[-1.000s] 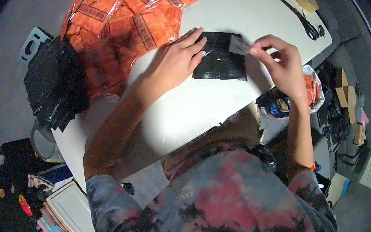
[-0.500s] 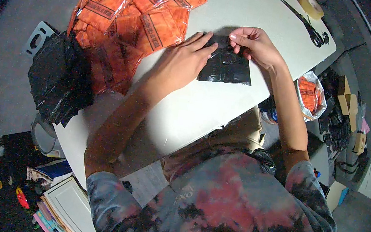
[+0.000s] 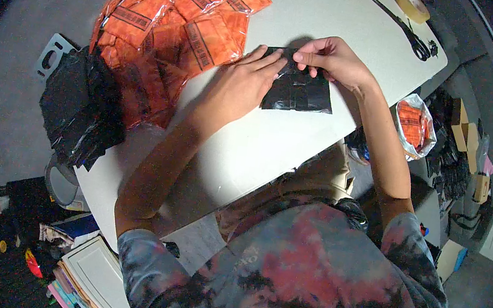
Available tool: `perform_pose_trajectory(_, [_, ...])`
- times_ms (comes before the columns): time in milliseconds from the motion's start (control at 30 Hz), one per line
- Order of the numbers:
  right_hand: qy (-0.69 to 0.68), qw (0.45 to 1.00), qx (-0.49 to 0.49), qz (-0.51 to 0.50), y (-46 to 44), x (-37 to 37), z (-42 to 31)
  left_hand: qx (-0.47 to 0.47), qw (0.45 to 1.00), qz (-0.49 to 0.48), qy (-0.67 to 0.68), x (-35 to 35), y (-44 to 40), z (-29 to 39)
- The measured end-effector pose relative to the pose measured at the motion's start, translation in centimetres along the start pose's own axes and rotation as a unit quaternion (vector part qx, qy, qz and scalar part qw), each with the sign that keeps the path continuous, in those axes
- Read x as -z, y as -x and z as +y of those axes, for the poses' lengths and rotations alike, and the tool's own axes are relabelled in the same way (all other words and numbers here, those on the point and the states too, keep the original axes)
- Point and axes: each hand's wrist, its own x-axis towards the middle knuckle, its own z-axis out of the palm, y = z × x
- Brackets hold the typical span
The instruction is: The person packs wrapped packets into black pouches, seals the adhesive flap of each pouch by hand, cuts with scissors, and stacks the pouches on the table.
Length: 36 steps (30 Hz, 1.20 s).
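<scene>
left hand (image 3: 239, 88) lies flat, fingers straight & a bit apart, tips over the l. edge of a flat, shiny black plastic packet (image 3: 303, 93). prob. placed there to pin it vs. sliding, bc the packet looks thin & slick. right hand (image 3: 336, 65) is at the packet's upper part, thumb & index brought close tog., other fingers curled under; can't tell if anything thin is pinched btwn them. that curled grip seems suited to fine work at an edge, w/ the l. hand as anchor.

packet sits flat on the white, smooth-topped counter (image 3: 285, 137), near the front edge & in front of the person, prob. so both hands reach it easily.

to the l., a big heap of orange clear-wrapped packets w/ dark printed labels (image 3: 201, 44) is near the l. hand; beside it, at the counter's l. edge, a stack of shiny black plastic packets (image 3: 80, 106). both seem set aside to leave working room.

far r. corner: long black scissors (image 3: 408, 33) next to a yellowish roll of tape (image 3: 413, 7), apart from the hands, prob. parked out of the way.
</scene>
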Motion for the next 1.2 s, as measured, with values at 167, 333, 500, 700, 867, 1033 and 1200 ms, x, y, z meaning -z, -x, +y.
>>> perform_pose_trajectory(167, [0.044,0.998,-0.024,0.032,0.2,-0.1,-0.3,0.0,1.0,-0.012,-0.004,-0.1,0.0,-0.1])
perform_pose_trajectory(333, [0.029,0.999,-0.001,0.033,0.1,0.3,0.0,-0.01,1.0,-0.011,-0.023,-0.3,-0.1,0.0])
perform_pose_trajectory(500, [0.027,0.999,-0.007,0.039,-0.2,0.6,0.5,-0.023,0.999,0.024,-0.028,0.2,-0.1,0.5])
perform_pose_trajectory(700, [0.038,0.998,-0.024,0.045,-0.2,0.7,0.8,0.011,1.0,0.005,0.022,0.5,-0.2,0.8])
perform_pose_trajectory(867, [0.027,0.998,-0.026,0.042,-0.3,0.7,1.0,0.025,0.999,0.001,0.047,0.6,-0.2,0.7])
perform_pose_trajectory(1033, [0.019,0.998,-0.036,0.04,-0.1,0.8,0.6,0.032,0.998,0.019,0.056,0.6,-0.3,0.7])
perform_pose_trajectory(1200, [0.003,0.998,-0.039,0.042,-0.1,0.9,0.8,0.028,0.995,0.044,0.087,0.4,-0.3,0.3])
